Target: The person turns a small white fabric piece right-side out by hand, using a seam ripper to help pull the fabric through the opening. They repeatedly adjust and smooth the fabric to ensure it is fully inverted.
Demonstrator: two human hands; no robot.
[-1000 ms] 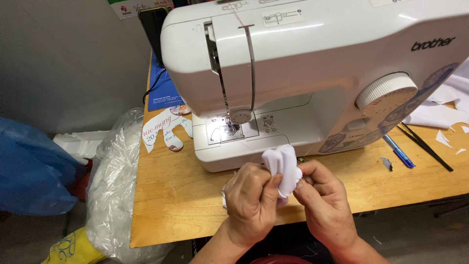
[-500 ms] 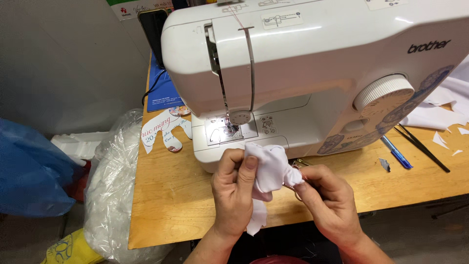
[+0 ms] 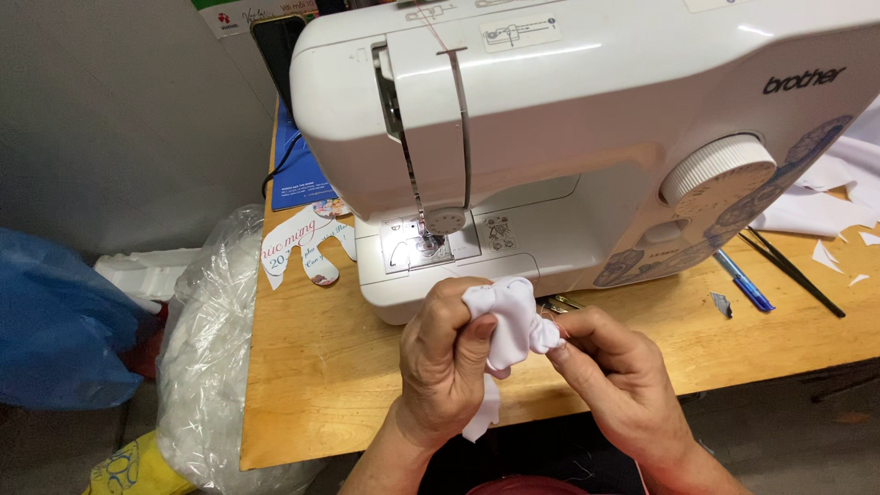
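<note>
A person's two bare hands meet just in front of a white sewing machine (image 3: 587, 137) on a wooden table (image 3: 312, 367). Between them is a small bunched piece of white cloth (image 3: 509, 316). The left hand (image 3: 445, 367) holds most of it, thumb and fingers closed around the bundle from the left and below. The right hand (image 3: 614, 385) comes in from the right, thumb and forefinger pinched on the cloth's right-hand end. A thin tail of the cloth hangs down past the left wrist, so the piece runs roughly top to bottom. The bundle sits close below the machine's needle plate (image 3: 417, 246), not touching it. A blue pen (image 3: 742, 282) lies well to the right.
</note>
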